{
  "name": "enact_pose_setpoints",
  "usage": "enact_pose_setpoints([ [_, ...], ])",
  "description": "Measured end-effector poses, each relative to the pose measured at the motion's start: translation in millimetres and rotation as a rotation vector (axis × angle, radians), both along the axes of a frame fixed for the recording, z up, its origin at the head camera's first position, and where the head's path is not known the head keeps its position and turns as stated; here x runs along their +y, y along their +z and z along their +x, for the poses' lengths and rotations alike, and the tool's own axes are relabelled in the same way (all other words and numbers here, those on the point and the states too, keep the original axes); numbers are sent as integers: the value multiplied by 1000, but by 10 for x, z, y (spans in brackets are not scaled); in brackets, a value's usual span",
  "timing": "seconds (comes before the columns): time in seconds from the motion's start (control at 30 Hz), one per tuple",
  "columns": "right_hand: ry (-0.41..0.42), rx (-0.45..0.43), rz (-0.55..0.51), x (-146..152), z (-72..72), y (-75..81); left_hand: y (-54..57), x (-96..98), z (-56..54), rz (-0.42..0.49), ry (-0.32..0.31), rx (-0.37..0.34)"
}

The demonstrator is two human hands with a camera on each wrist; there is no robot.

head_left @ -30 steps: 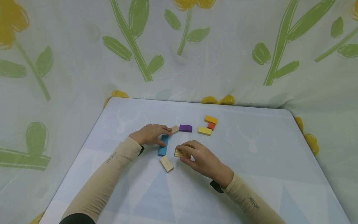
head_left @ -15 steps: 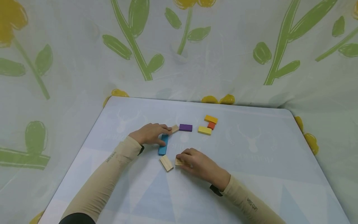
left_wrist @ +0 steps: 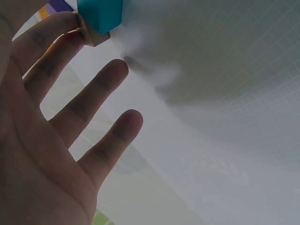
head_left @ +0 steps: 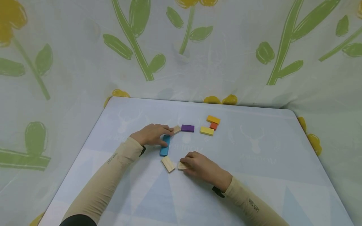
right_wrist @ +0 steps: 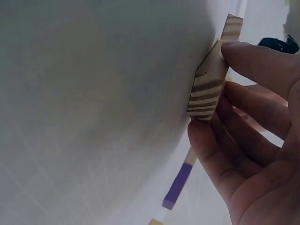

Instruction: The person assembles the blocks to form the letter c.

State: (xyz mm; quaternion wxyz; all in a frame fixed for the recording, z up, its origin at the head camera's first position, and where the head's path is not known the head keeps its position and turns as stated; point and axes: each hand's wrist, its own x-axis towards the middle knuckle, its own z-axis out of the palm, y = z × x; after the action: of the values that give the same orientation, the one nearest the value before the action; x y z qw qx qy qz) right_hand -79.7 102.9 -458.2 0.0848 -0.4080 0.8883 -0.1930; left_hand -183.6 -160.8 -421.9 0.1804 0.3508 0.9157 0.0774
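Note:
In the head view my right hand pinches a plain wooden block between thumb and fingers, low at the table. Just left of it lies a second plain wooden block, set at a slant. A blue block lies beyond that one, my left thumb resting on it. The left hand touches a third plain block with its fingertips; its other fingers spread loosely in the left wrist view. A purple block adjoins this third block. Striped end grain shows on the held block in the right wrist view.
Right of the purple block is a small group: a yellow block, a red block and an orange block. The pale table ends at the back against a flower-printed curtain.
My right hand has moved toward the front of the table with its wooden block, which now sits beside the slanted one. The left hand stays at the blue and plain blocks.

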Motion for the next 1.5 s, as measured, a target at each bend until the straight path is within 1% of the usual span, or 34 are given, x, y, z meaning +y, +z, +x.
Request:
enact_pose_setpoints([
  [0.17,1,-24,1,-4,38,2,20,3,6,7,-4,3],
  [0.7,49,3,-50,-38,126,7,37,14,10,1,3,6],
  [0.9,54,6,-36,-59,137,1,40,21,17,-11,9,1],
  [1.17,63,12,-28,-67,142,-9,20,19,17,-13,1,3],
  [1.37,52,5,-34,-53,151,12,25,10,28,-6,8,-6],
  [1.5,23,-3,-35,-22,144,47,12,1,29,-1,12,-4],
])
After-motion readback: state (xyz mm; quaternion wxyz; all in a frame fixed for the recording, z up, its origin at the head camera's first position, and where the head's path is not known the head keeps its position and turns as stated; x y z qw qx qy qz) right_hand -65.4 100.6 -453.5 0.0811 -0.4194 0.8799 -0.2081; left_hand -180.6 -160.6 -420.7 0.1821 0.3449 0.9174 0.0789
